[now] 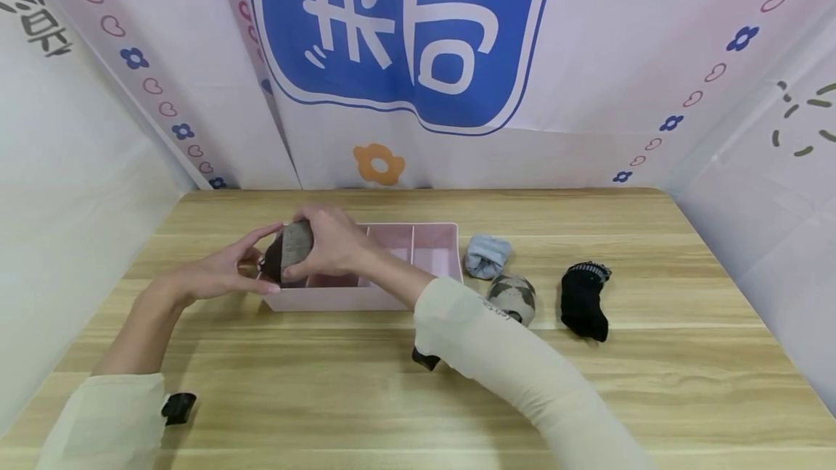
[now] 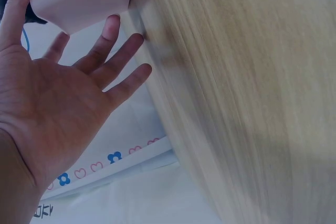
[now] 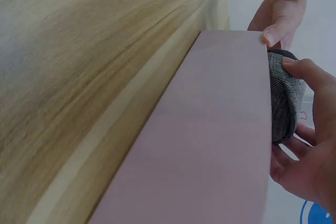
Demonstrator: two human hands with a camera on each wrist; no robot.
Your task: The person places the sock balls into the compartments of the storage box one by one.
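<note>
A pink divided box [image 1: 346,300] lies lengthwise on the table. My right hand [image 1: 336,241] grips a folded grey and dark sock [image 1: 297,246] between thumb and fingers, over the box's left end compartment. In the right wrist view the sock [image 3: 286,98] bulges above the rim, with its lower part hidden behind the box wall [image 3: 199,114]. My left hand [image 1: 218,270] is around the box's left end, thumb tip at the near corner of the rim. The left wrist view shows that hand's fingers [image 2: 123,59] spread and loosely bent beside the box's end.
Right of the box sit a rolled light blue sock [image 1: 487,256] and a beige and brown patterned sock [image 1: 512,296], partly behind my right sleeve [image 1: 522,361]. A black sock [image 1: 583,301] lies farther right. White printed cloth [image 1: 575,158] hangs behind the wooden table [image 1: 366,397].
</note>
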